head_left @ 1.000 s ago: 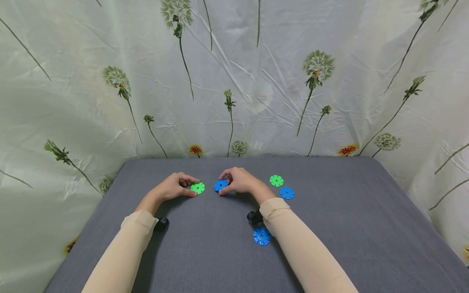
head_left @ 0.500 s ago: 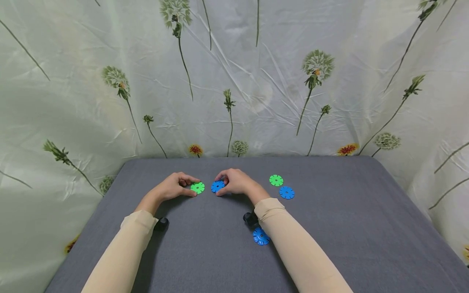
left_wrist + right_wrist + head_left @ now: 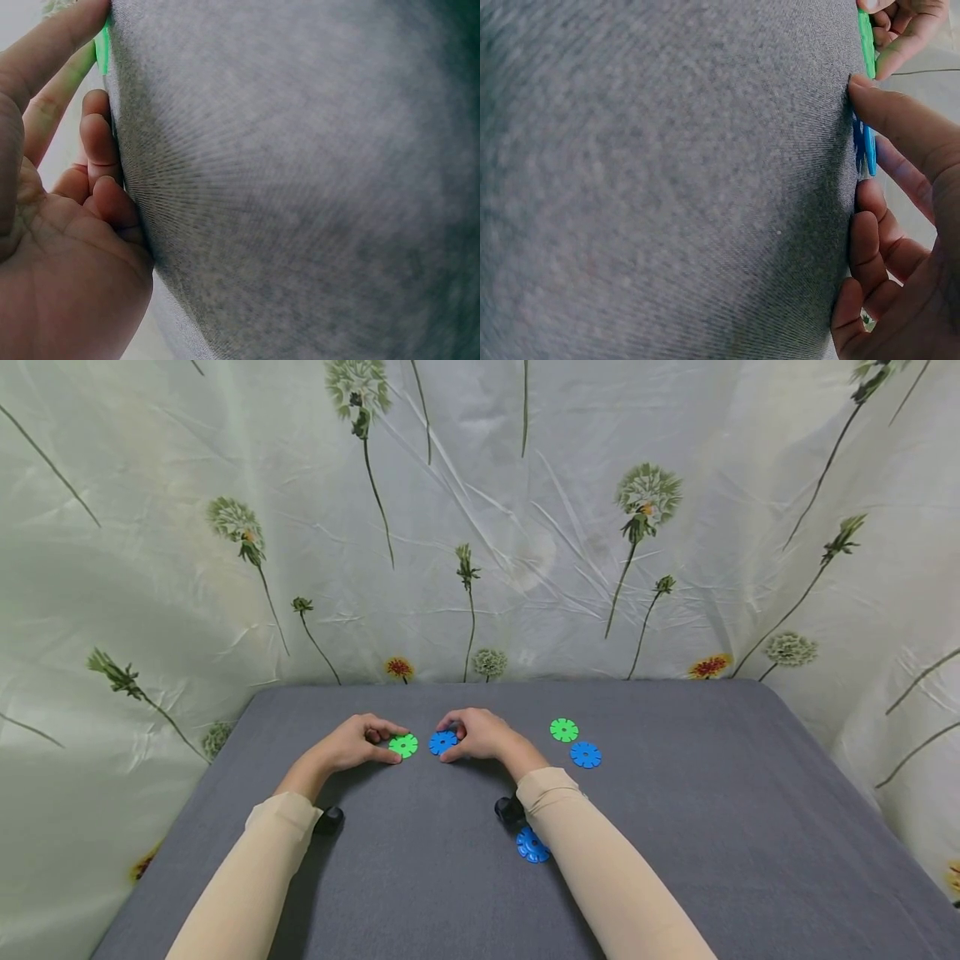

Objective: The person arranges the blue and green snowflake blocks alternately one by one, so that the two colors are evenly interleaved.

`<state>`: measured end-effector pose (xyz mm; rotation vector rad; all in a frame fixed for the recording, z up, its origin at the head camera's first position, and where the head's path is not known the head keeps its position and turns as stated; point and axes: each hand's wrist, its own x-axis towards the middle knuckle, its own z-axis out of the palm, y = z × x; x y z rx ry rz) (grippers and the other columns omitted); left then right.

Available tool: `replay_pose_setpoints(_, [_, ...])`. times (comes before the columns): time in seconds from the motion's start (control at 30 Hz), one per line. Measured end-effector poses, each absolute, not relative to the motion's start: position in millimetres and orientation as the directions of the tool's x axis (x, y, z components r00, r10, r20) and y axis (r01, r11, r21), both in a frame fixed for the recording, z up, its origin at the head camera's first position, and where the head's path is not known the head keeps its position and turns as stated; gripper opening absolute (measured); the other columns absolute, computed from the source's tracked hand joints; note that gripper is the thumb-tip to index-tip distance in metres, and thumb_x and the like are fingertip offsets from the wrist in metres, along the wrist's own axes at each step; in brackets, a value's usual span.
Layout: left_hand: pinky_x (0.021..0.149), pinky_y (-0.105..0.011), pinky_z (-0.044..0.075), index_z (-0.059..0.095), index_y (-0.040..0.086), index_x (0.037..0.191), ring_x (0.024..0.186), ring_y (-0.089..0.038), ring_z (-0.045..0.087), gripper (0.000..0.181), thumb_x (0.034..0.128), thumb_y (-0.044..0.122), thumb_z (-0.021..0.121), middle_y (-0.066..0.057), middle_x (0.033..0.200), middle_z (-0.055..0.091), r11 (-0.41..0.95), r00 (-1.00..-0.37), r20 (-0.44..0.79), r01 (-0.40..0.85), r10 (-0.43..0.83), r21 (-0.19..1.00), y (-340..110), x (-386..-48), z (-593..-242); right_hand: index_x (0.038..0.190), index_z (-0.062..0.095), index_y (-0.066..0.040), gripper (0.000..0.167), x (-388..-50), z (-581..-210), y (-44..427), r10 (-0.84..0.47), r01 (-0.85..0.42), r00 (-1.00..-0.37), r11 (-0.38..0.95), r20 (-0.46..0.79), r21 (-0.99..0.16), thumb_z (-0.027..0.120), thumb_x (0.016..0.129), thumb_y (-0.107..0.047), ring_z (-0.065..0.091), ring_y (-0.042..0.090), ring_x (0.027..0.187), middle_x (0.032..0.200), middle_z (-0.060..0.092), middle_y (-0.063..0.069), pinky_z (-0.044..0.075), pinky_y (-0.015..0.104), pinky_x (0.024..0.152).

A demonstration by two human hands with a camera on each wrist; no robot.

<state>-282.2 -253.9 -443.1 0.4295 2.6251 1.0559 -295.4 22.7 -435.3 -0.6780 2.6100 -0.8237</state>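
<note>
On the grey table my left hand point(image 3: 348, 742) holds a green notched disc point(image 3: 403, 746) between thumb and forefinger, at the disc's left side. The other fingers curl under the palm. Just to the right, my right hand point(image 3: 483, 735) grips a blue notched disc point(image 3: 442, 742) the same way, from its right side. A small gap separates the two discs. In the right wrist view the blue disc point(image 3: 869, 150) looks slightly raised off the cloth, with the green disc point(image 3: 866, 45) beyond it. Only an edge of the green disc point(image 3: 103, 56) shows in the left wrist view.
Right of the hands lie another green disc point(image 3: 564, 730) and another blue disc point(image 3: 586, 755). Nearer, blue discs point(image 3: 531, 845), apparently overlapping, are partly hidden by the right sleeve point(image 3: 592, 852). A flower-printed curtain point(image 3: 525, 527) hangs behind the grey table point(image 3: 712, 793).
My right hand has moved a little left with the blue disc, narrowing the gap to the green one. The left hand and its green disc have stayed in place.
</note>
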Motion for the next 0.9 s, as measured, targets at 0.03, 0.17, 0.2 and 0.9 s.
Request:
replay_pose_setpoints(0.03, [0.081, -0.035, 0.044, 0.078, 0.010, 0.134, 0.095, -0.021, 0.050, 0.049, 0.0880, 0.021, 0.091, -0.010, 0.106, 0.065, 0.689, -0.916, -0.145, 0.170, 0.374, 0.704, -254.2, -282.0, -442.8, 0.137, 0.073, -0.023, 0.049, -295.5, -435.4, 22.7, -0.525, -0.340, -0.836, 0.722, -0.157, -0.603, 0.088, 0.091, -0.034, 0.055, 0.014, 0.085, 0.096, 0.063, -0.001, 0.042, 0.029, 0.077])
replay_pose_setpoints(0.17, [0.080, -0.033, 0.043, 0.078, 0.011, 0.134, 0.095, -0.021, 0.050, 0.048, 0.0882, 0.021, 0.091, -0.008, 0.105, 0.065, 0.700, -0.920, -0.153, 0.160, 0.362, 0.696, -254.4, -282.2, -442.8, 0.138, 0.072, -0.023, 0.049, -295.2, -434.8, 22.3, -0.528, -0.343, -0.835, 0.721, -0.156, -0.602, 0.088, 0.092, -0.034, 0.055, 0.014, 0.085, 0.096, 0.063, -0.002, 0.041, 0.029, 0.077])
replay_pose_setpoints(0.2, [0.080, -0.032, 0.043, 0.078, 0.011, 0.134, 0.095, -0.020, 0.050, 0.048, 0.0884, 0.022, 0.091, -0.008, 0.105, 0.065, 0.702, -0.920, -0.154, 0.160, 0.362, 0.694, -254.6, -282.4, -442.8, 0.138, 0.072, -0.023, 0.049, -295.1, -434.5, 22.2, -0.528, -0.343, -0.835, 0.721, -0.156, -0.602, 0.088, 0.092, -0.034, 0.055, 0.013, 0.085, 0.096, 0.063, -0.002, 0.041, 0.029, 0.077])
replay_pose_setpoints(0.9, [0.082, -0.036, 0.043, 0.077, 0.008, 0.134, 0.093, -0.021, 0.049, 0.049, 0.0877, 0.018, 0.091, -0.009, 0.104, 0.064, 0.675, -0.918, -0.136, 0.168, 0.373, 0.718, -253.6, -282.4, -443.3, 0.138, 0.072, -0.025, 0.050, -294.4, -436.5, 22.5, -0.523, -0.341, -0.838, 0.724, -0.154, -0.600, 0.088, 0.092, -0.034, 0.054, 0.013, 0.085, 0.091, 0.060, -0.004, 0.037, 0.041, 0.088])
